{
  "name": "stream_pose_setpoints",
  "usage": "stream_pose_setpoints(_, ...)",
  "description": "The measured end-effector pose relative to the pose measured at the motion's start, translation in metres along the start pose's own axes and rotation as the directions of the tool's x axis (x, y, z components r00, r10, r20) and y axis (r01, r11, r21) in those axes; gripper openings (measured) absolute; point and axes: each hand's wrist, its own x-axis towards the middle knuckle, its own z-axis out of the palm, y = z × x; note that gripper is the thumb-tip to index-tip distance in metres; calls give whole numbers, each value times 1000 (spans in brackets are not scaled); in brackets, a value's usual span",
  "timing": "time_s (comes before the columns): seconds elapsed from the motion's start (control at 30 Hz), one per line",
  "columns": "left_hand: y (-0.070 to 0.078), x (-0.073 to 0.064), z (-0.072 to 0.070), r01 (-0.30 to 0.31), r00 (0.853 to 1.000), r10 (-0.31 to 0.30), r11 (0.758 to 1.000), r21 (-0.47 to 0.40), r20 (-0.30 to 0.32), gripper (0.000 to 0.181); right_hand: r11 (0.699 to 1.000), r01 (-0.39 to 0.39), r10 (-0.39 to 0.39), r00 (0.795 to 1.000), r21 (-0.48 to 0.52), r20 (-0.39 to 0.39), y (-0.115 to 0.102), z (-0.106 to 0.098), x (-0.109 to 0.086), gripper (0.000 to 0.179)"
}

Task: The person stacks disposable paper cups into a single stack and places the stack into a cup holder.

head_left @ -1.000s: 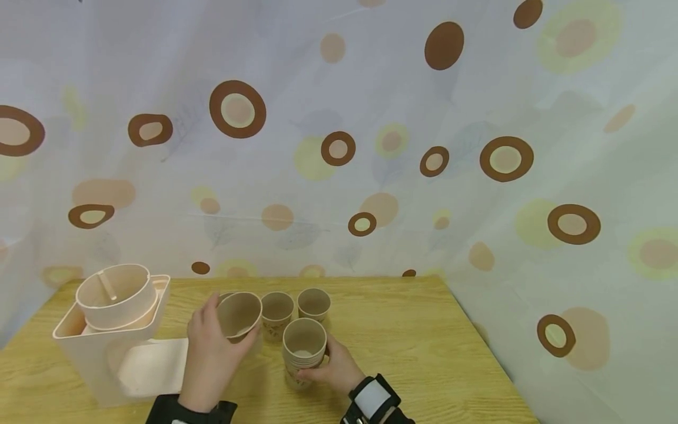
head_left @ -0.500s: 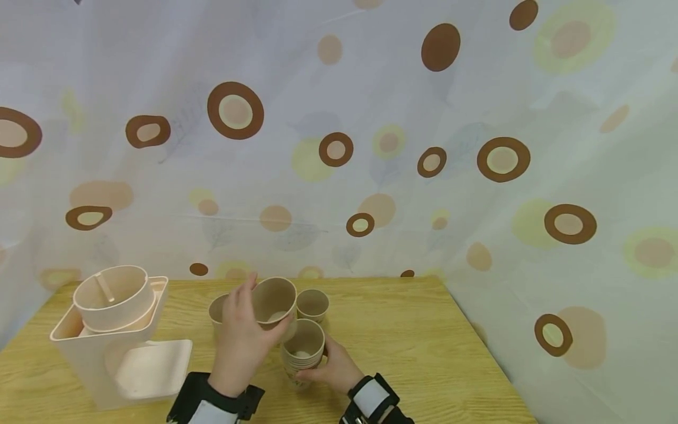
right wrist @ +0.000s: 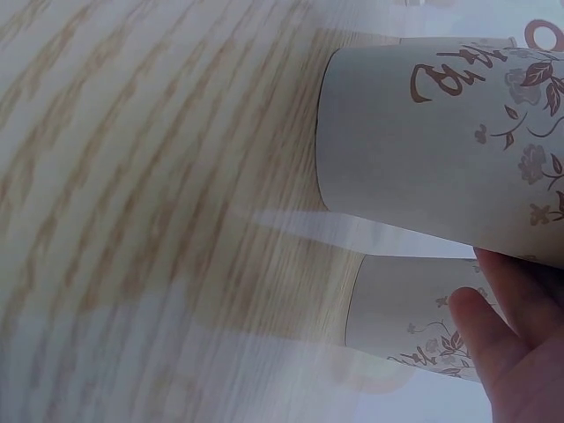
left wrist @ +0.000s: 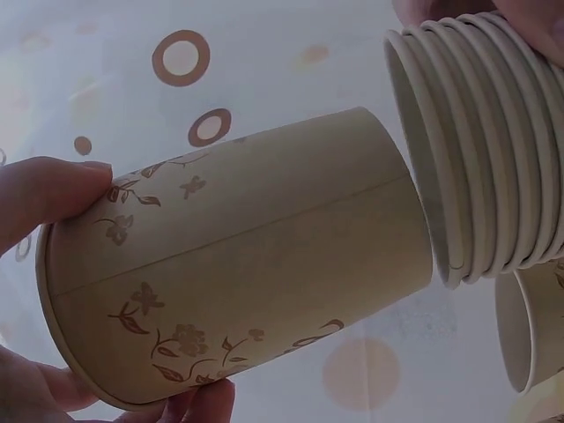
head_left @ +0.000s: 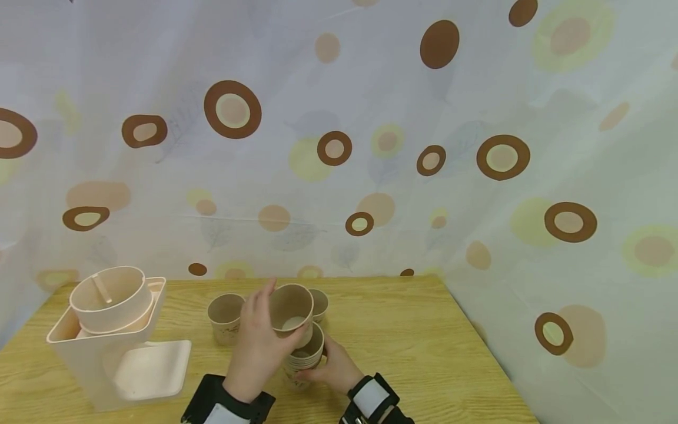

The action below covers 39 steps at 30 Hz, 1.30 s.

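Observation:
My left hand (head_left: 258, 344) grips a beige paper cup (head_left: 291, 303) near its rim, thumb on one side and fingers on the other. In the left wrist view this cup (left wrist: 238, 256), printed with brown flowers, has its base right at the mouth of a nest of stacked paper cups (left wrist: 476, 150). My right hand (head_left: 337, 365) holds that stack (head_left: 302, 366) from the right side, low on the table. Single paper cups stand behind: one at the left (head_left: 225, 321), and another (head_left: 320, 303) partly hidden by the held cup.
A cream box-shaped container (head_left: 100, 371) stands at the left of the wooden table (head_left: 413, 341), with a round tub (head_left: 111, 300) in its top and a flat tray (head_left: 153, 368) at its side. A patterned curtain (head_left: 318, 88) hangs behind the table.
My left hand has moved right with its cup, now over the stack's mouth. The cup at the left has come into full view. My right hand has stayed around the stack.

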Motion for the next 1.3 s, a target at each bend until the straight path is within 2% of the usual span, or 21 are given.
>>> stream_pose_setpoints(0.27, 0, -4, 2, 16, 996, -17, 1000, 3, 86, 81, 1000, -13, 13, 1000, 2, 5, 2, -1, 1, 72)
stream_pose_setpoints(0.5, -2, -4, 4, -45, 995, 45, 999, -1, 90, 82, 1000, -24, 24, 1000, 17, 6, 4, -1, 2, 74)
stream_pose_setpoints(0.67, -4, -3, 7, -62, 993, 62, 998, -3, 101, 81, 1000, -19, 19, 1000, 23, 8, 4, -1, 2, 73)
stream_pose_setpoints(1.0, -6, -3, 10, 23, 981, -14, 999, -42, 194, 80, 1000, 0, 0, 1000, 28, 1, 2, -2, 1, 73)
stream_pose_setpoints(1.3, -15, -3, 16, 58, 971, -35, 994, -89, 234, 80, 1000, 5, -5, 1000, 15, 9, 4, -1, 1, 70)
